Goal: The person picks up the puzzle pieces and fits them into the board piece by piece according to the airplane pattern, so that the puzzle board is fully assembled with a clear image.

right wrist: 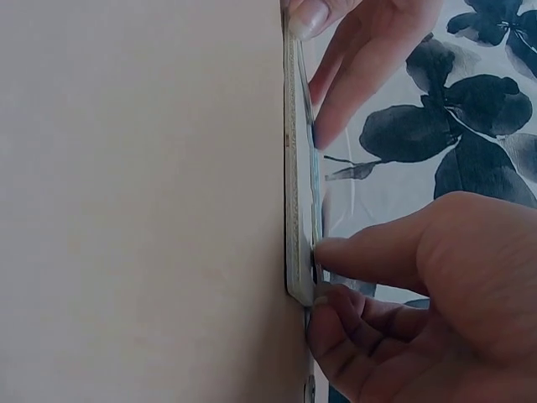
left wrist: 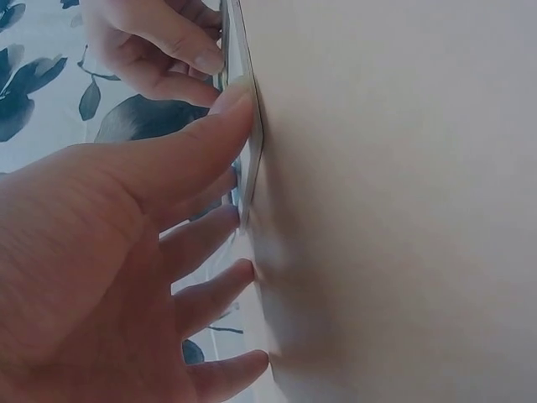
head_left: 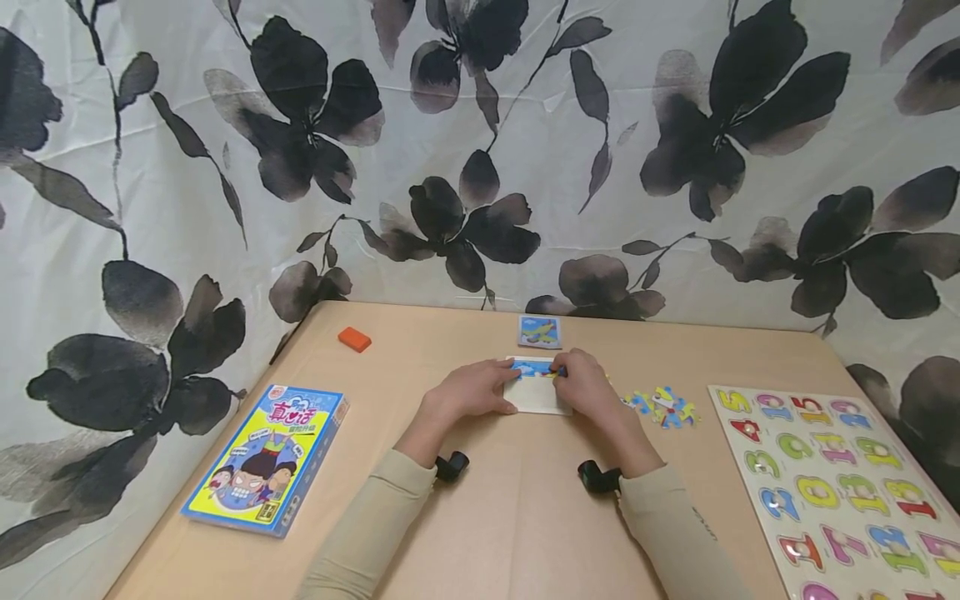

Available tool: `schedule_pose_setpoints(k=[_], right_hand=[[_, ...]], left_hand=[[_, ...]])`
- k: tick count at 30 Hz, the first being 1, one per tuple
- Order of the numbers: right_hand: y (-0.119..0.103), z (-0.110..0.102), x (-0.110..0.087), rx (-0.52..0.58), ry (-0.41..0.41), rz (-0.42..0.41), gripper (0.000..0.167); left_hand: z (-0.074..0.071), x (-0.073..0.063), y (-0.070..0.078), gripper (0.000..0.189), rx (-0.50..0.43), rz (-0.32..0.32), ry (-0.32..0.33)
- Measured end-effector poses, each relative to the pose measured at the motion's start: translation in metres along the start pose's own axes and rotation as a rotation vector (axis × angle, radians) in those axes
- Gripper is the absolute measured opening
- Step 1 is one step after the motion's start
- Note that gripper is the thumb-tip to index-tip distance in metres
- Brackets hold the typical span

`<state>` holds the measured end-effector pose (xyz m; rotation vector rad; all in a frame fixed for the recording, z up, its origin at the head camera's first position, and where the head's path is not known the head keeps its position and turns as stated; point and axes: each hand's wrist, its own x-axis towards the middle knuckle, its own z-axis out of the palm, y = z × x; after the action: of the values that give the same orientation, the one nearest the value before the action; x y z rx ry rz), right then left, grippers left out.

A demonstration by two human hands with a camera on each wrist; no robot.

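Note:
A small white puzzle board lies flat in front of me, with a strip of blue picture pieces along its far edge. My left hand holds the board at its left side, thumb on the near edge in the left wrist view and the other fingers spread beyond it. At the board's right side, my right hand pinches a small, dark-looking puzzle piece at the end of the blue strip. The fingers largely cover that piece. Loose puzzle pieces lie in a pile right of my right hand.
Behind the board lies a small picture card. An orange block sits at the back left. A blue and yellow box lies at the left, and a large board of colourful numbers at the right. A floral curtain hangs behind the table.

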<state>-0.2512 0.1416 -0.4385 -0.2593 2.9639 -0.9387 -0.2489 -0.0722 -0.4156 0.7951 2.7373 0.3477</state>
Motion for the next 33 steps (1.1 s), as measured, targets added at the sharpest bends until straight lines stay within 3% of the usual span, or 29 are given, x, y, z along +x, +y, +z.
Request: schedule_pose_setpoints(k=[5,12,17,26,33], right_hand=[[0.007,-0.002,-0.006,-0.028,-0.007,-0.035,0.022],[0.015,-0.018,-0.031,-0.079,-0.048,-0.113,0.025],[0.025,-0.034,-0.045,-0.094,-0.013,-0.146,0.025],[0.047,-0.076,-0.052,-0.026,-0.015,-0.061,0.030],[0.062,-0.078,-0.050,0.011,-0.002,-0.058,0.032]], left_hand=[[0.004,0.004,0.001,0.070,-0.007,0.013,-0.002],[0.006,0.008,0.003,0.071,0.015,0.024,-0.006],[0.005,0.007,0.001,0.071,0.013,0.015,-0.003],[0.004,0.003,-0.002,0.071,-0.024,-0.006,0.014],[0.003,0.001,-0.002,0.072,-0.026,-0.019,0.010]])
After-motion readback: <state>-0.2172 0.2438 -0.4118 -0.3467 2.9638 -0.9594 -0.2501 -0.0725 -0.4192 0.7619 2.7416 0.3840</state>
